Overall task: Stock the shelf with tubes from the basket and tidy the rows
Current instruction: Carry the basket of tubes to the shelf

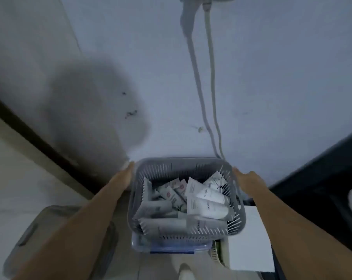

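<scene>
Your grey slotted basket (179,161), above a clear box (142,245), brims with white and grey tubes (209,209); their lettering blurs unreadably; your left hand (126,175) and right hand (246,179) flank its walls; grip cannot be told.

Plastic, paint and tile, mostly matt finishes.
Basket (186,164) is moulded in grey plastic, slotted walls, dull surface. Tubes (211,209) are seen as soft white plastic, smooth, satin, printed. Wall (272,77) is painted matt and scuffed. Cable (210,67) is sheathed in smooth pale plastic. Box (171,248) underneath is clear glossy plastic. Floor (13,188) is laid with smooth pale tile.
</scene>
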